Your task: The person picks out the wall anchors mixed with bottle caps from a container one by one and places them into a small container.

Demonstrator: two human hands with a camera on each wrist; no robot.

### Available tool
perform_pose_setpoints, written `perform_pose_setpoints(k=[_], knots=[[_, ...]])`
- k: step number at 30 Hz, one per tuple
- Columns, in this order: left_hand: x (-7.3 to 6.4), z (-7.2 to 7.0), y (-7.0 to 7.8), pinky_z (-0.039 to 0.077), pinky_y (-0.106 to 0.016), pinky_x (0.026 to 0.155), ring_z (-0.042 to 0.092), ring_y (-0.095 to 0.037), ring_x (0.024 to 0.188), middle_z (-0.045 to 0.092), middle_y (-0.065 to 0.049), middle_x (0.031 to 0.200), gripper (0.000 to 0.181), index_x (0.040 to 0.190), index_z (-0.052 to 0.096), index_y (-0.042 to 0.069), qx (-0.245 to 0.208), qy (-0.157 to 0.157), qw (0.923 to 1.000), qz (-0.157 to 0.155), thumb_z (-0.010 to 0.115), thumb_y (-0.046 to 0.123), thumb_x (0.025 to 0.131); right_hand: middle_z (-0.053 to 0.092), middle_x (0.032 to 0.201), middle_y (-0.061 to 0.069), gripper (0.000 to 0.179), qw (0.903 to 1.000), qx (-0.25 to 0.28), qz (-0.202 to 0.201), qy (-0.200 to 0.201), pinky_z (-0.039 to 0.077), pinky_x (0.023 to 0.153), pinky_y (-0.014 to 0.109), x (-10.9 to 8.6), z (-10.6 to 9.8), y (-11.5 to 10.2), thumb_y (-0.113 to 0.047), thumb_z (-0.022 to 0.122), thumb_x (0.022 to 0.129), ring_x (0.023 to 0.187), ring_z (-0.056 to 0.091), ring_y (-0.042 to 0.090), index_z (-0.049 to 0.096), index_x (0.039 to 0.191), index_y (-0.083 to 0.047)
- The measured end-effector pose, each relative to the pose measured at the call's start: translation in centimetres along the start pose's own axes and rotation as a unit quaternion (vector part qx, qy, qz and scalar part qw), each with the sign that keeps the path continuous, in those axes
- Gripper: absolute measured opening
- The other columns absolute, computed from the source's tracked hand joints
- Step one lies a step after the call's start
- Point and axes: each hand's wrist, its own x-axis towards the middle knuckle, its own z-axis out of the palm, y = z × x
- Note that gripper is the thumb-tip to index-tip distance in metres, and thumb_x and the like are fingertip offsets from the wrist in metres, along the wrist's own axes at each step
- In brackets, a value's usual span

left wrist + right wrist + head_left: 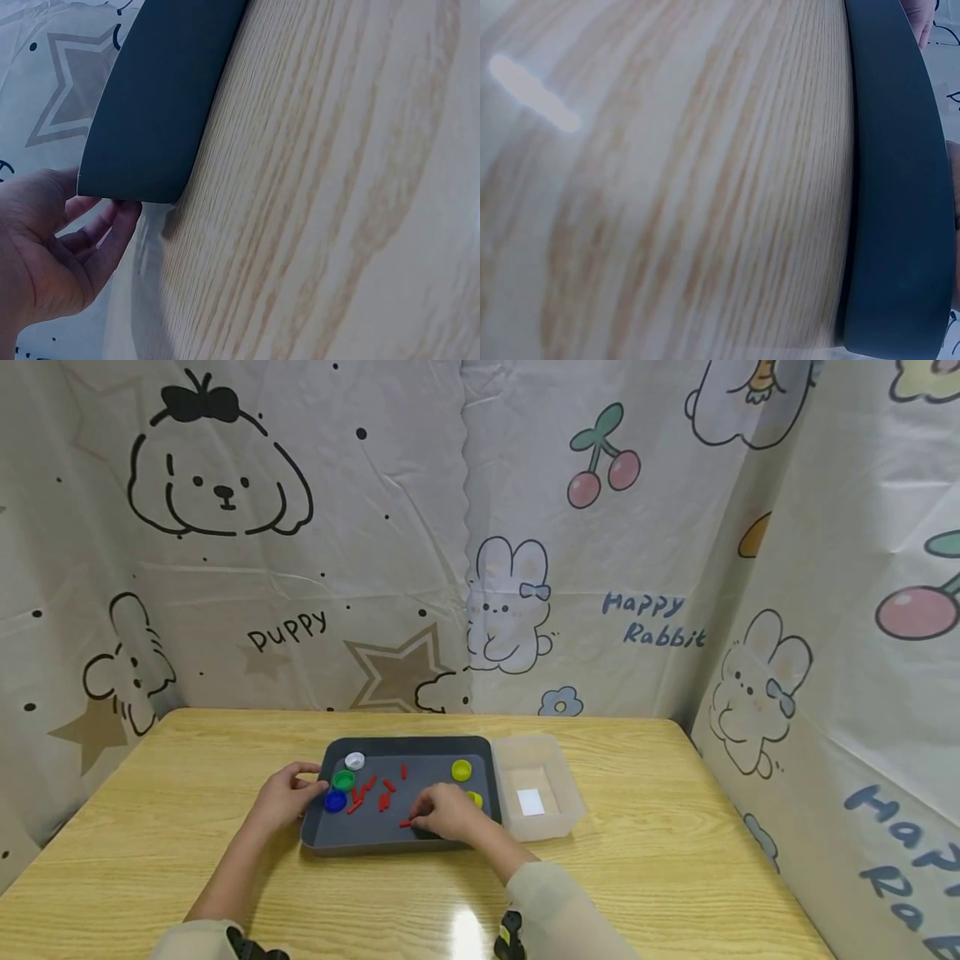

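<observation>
A dark grey tray (450, 750) lies on the table, holding several small red sticks (384, 800). My left hand (281, 797) grips the tray's left side, the thumb at the rim; in the left wrist view its fingers touch the outer wall. Inside the tray, near the front, my right hand (446, 812) pinches a red stick (406, 823) whose end juts out left of the fingertips. White (355, 762), green (343, 780) and blue (335, 801) round caps line the left side. A yellow cap (461, 770) sits at the right; another yellow cap (475, 798) is partly hidden by the right hand.
A translucent plastic box (564, 777) stands against the tray's right side, with a white square (530, 802) in it. The wooden table (630, 893) meets a printed curtain (405, 568) at the back and right.
</observation>
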Motion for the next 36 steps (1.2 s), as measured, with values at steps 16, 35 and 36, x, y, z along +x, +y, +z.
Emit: perform_pose_setpoints(k=[16, 35, 36], knots=[[-0.21, 0.04, 0.07, 0.053, -0.033, 0.058, 0.062, -0.019, 0.074, 0.061, -0.026, 0.101, 0.047, 0.129, 0.044, -0.005, -0.012, -0.004, 0.9999, 0.005, 0.058, 0.020, 0.092, 0.069, 0.081, -0.004, 0.005, 1.0000, 0.009, -0.004, 0.003, 0.044, 0.063, 0.019, -0.12, -0.21, -0.06, -0.017, 0.070, 0.083, 0.070, 0.057, 0.003, 0.071, 0.085, -0.013], [-0.12, 0.13, -0.03, 0.053, -0.033, 0.059, 0.061, -0.019, 0.076, 0.060, -0.024, 0.103, 0.047, 0.130, 0.044, -0.002, -0.011, -0.003, 0.9999, -0.005, 0.058, 0.022, 0.092, 0.068, 0.081, -0.004, 0.004, 0.9999, 0.015, -0.003, 0.003, 0.044, 0.063, 0.019, -0.07, -0.16, 0.07, -0.017, 0.070, 0.084, 0.070, 0.056, 0.004, 0.071, 0.086, -0.014], [-0.12, 0.16, -0.04, 0.053, -0.033, 0.059, 0.061, -0.019, 0.076, 0.060, -0.024, 0.103, 0.047, 0.130, 0.044, -0.002, -0.012, -0.003, 0.9999, -0.007, 0.058, 0.021, 0.092, 0.068, 0.081, -0.004, 0.004, 0.9999, 0.014, -0.003, 0.003, 0.044, 0.064, 0.019, -0.08, -0.15, 0.06, -0.017, 0.070, 0.084, 0.070, 0.056, 0.004, 0.071, 0.086, -0.014]])
